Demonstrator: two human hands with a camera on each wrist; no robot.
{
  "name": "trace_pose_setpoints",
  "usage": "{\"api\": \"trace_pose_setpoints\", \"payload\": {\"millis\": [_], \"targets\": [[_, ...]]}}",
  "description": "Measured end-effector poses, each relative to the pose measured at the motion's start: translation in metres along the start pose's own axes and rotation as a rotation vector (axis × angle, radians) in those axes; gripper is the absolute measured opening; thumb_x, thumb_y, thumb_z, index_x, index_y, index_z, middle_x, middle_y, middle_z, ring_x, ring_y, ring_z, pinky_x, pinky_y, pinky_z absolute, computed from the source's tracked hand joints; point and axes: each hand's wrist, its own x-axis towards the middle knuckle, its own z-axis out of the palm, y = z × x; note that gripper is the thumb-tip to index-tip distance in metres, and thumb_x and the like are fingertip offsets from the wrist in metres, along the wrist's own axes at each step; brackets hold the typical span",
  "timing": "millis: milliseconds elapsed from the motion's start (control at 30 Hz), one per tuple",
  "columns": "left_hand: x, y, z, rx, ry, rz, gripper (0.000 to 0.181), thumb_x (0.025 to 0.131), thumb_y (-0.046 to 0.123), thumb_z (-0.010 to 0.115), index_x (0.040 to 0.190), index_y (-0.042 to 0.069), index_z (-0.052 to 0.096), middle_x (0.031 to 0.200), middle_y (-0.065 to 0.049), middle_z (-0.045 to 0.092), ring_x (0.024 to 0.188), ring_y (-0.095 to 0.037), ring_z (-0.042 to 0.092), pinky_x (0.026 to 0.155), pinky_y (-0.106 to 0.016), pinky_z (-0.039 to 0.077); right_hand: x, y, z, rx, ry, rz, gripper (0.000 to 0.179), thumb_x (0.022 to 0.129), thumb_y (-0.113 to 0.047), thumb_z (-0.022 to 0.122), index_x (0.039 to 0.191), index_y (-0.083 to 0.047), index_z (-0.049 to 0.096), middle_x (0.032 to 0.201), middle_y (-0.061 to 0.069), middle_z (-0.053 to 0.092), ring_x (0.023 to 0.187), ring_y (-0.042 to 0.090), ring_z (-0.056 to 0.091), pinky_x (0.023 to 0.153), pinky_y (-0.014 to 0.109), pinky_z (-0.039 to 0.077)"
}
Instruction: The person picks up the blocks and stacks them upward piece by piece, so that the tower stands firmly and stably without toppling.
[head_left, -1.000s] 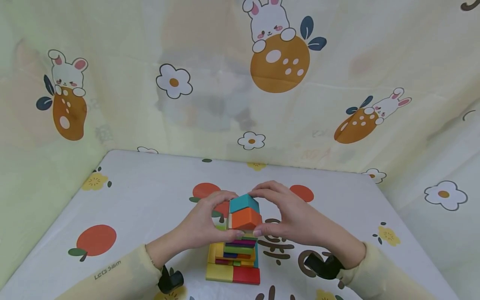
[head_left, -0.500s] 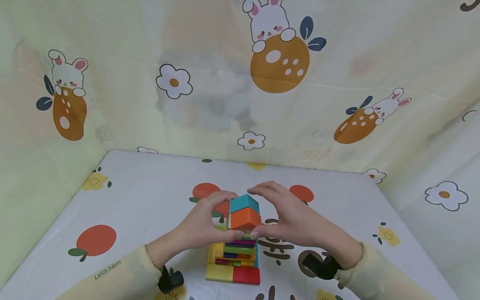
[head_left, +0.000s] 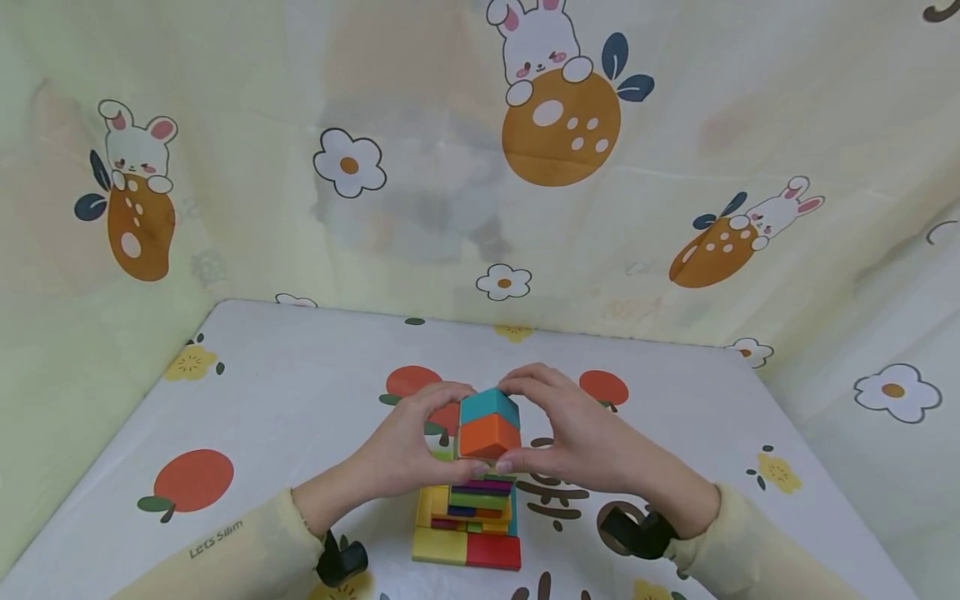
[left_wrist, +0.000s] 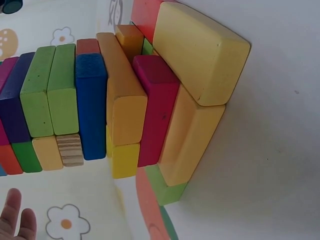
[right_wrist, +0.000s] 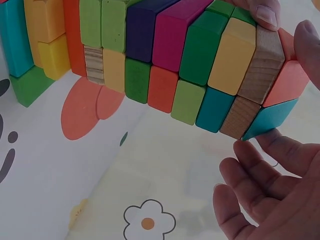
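Note:
A tall tower of colourful wooden blocks (head_left: 478, 502) stands at the front middle of the table. On top lie an orange block (head_left: 489, 436) and, just behind it, a teal block (head_left: 489, 406). My left hand (head_left: 405, 446) curves round the tower's left upper side, its thumb across the front below the orange block. From the right, my right hand (head_left: 581, 429) holds the top pair, thumb at the orange block's front and forefinger by the teal block's back. In the right wrist view, right fingertips (right_wrist: 243, 149) reach the teal block's corner. Left fingertips (left_wrist: 27, 220) show below the tower in the left wrist view.
A yellow block (head_left: 439, 547) and a red block (head_left: 492, 552) lie at the tower's foot on its near side. White printed cloth (head_left: 285, 400) covers the table. Behind it hangs a patterned curtain (head_left: 420, 225). Both wrists wear small black cameras (head_left: 341, 560).
The orange block has shifted slightly left, covering more of the pale wood beside it. My right thumb has moved left with it. The left hand has stayed in place.

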Motion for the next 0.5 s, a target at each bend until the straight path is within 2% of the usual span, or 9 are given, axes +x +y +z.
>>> {"api": "trace_pose_setpoints", "payload": {"millis": [167,367,500], "targets": [[0.0002,0.0000,0.0002,0.006,0.003,0.000,0.057,0.080,0.028,0.085,0.130,0.018,0.062,0.134,0.000,0.063,0.127,-0.021,0.055,0.107,-0.058,0.049,0.0004,0.0013,-0.0005,0.001,-0.006,-0.006,0.069,0.083,-0.049,0.082,0.135,-0.011,0.060,0.139,0.005,0.055,0.126,0.026,0.055,0.083,0.026,0.062],[0.0002,0.0001,0.0003,0.010,-0.001,0.003,0.056,0.080,0.029,0.084,0.130,0.017,0.062,0.132,0.001,0.064,0.127,-0.022,0.055,0.107,-0.057,0.050,0.0009,0.0011,0.0013,-0.003,0.001,0.000,0.069,0.083,-0.049,0.081,0.135,-0.010,0.059,0.139,0.005,0.055,0.128,0.027,0.055,0.092,0.039,0.061],[0.0002,0.0004,0.0000,0.014,-0.001,0.002,0.057,0.080,0.028,0.085,0.131,0.017,0.062,0.132,0.001,0.064,0.127,-0.022,0.056,0.107,-0.057,0.050,0.0004,0.0016,0.0020,0.000,0.002,0.005,0.070,0.083,-0.050,0.081,0.136,-0.009,0.059,0.139,0.006,0.055,0.128,0.027,0.055,0.092,0.039,0.062]]}}
